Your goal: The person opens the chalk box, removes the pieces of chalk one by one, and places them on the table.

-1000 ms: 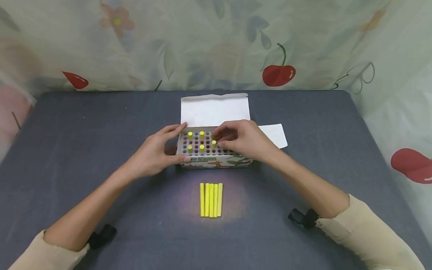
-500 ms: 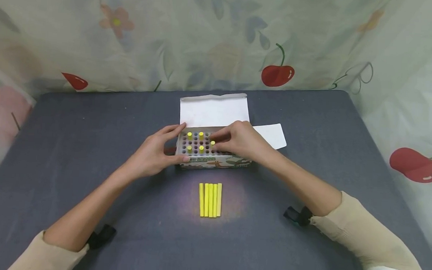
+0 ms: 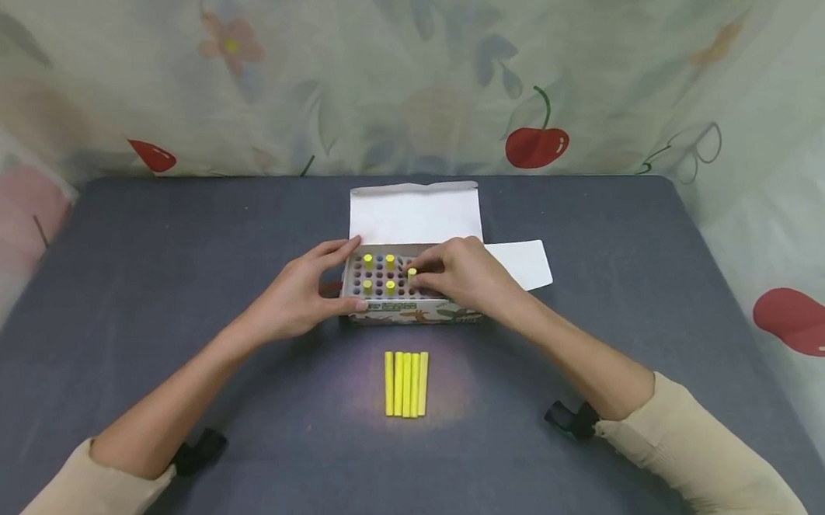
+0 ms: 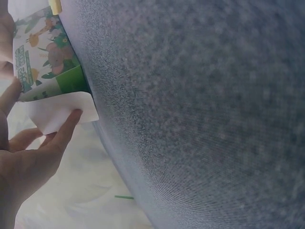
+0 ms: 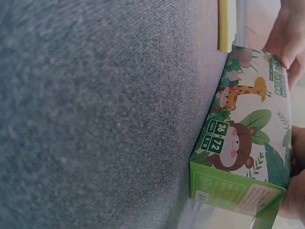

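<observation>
A printed cardboard box stands near the middle of the table with its lid raised, its top a panel of round holes. Several yellow chalk sticks poke up from holes on its left half. My left hand grips the box's left end, thumb on the front edge and fingers toward the back corner. In the left wrist view its fingertips touch a white end flap. Between thumb and fingers my right hand pinches the top of another yellow chalk stick at a hole, partly covering the right-hand holes.
In front of the box, more yellow chalk sticks lie side by side on the dark cloth-covered table. The white lid leans back behind the box, and a white flap extends right. A patterned curtain hangs behind.
My right hand has shifted slightly left and keeps its pinch on the chalk stick, whose upper part shows more now. My left hand, the box and the loose sticks stay put.
</observation>
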Available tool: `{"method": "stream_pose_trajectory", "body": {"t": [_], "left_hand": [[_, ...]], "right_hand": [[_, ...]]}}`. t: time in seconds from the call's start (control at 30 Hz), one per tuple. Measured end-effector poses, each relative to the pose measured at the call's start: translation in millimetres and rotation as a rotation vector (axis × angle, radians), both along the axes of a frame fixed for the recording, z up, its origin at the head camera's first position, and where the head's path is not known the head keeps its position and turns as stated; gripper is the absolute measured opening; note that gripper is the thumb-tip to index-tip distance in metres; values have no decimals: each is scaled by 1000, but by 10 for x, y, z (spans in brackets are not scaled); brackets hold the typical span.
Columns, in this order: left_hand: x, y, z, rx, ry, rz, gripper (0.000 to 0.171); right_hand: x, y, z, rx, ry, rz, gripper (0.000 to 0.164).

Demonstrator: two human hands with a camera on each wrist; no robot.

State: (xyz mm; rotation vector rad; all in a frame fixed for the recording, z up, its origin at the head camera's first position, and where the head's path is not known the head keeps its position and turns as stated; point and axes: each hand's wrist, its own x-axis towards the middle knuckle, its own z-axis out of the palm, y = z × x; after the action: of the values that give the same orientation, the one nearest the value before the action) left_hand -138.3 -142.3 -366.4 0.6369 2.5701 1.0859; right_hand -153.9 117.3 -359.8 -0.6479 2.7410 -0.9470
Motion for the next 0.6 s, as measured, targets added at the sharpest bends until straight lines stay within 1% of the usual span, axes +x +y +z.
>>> {"method": "stream_pose_trajectory", "body": {"t": [0.13,0.23,0.6], "left_hand": [[-8,3,6,-1,-1,4,90],[-16,3,7,-8,0,7,90],[4,13,-5,0,-3,9,91]], "right_hand": [[4,-2,-11,10,38,11,13],[11,-3,-21,15,56,12,13],[74,-6,-48,-19,27,-46,14]]}}
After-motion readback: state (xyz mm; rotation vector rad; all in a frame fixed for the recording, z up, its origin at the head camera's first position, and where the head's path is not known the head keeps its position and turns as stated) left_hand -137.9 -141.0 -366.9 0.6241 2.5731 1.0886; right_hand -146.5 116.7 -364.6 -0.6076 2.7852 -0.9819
